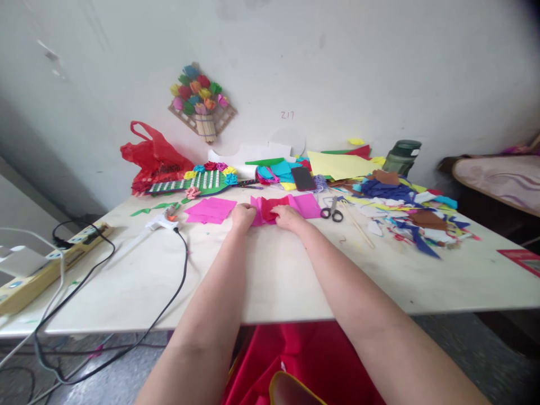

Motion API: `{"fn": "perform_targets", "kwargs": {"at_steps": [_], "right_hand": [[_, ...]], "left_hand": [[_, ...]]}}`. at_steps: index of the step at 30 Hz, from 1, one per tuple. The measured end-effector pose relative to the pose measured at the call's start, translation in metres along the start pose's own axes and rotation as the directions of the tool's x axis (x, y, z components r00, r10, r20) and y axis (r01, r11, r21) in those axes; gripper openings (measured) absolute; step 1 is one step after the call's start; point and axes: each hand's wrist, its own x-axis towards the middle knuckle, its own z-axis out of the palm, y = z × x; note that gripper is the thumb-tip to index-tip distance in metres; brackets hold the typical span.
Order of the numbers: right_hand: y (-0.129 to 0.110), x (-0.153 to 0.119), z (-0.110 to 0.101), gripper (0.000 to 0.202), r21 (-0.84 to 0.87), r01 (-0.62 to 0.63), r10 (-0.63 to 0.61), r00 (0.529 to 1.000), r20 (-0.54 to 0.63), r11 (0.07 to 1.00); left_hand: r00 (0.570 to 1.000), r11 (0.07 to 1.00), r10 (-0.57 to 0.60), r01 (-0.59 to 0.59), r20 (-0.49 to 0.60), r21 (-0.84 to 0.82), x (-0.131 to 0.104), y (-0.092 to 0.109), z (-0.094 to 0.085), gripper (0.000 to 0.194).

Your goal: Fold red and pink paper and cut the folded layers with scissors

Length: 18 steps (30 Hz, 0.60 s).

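My left hand (243, 217) is closed at the left end of a crinkled pink crepe paper strip (256, 203). My right hand (288, 217) has its fingers closed at the right side of a red crepe paper piece (269, 207), which lies over the pink paper between my hands. The fingertips are small in view and partly hidden. More pink paper (307, 205) shows beyond my right hand. Left of my left hand lie flat pink sheets (211, 209). Black-handled scissors (332, 214) rest on the table just right of the paper.
A white glue gun (162, 220) with a black cord and a yellow power strip (54, 267) are at left. A red plastic bag (154, 154), a paper-flower craft (206, 180), a phone (303, 179), a green bottle (401, 157) and a scrap heap (392, 194) line the back.
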Motion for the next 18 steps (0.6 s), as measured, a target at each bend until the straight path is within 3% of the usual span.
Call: {"fn": "perform_targets", "kwargs": {"at_steps": [6, 11, 18], "right_hand": [[-0.0027, -0.0028, -0.001, 0.043, 0.005, -0.028, 0.028, 0.999, -0.026, 1.0], [-0.0045, -0.0028, -0.0006, 0.038, 0.012, -0.033, 0.034, 0.998, -0.046, 0.999], [-0.0085, -0.0046, -0.0033, 0.033, -0.006, -0.038, 0.037, 0.998, -0.057, 0.999]], "left_hand": [[0.998, 1.0, 0.008, -0.007, 0.058, -0.016, -0.0008, 0.0001, -0.0001, 0.015], [0.999, 1.0, 0.008, -0.007, 0.031, -0.029, 0.0054, -0.0057, 0.0024, 0.027], [0.994, 0.991, -0.055, 0.066, 0.097, -0.114, 0.0066, -0.008, 0.0039, 0.033]]}}
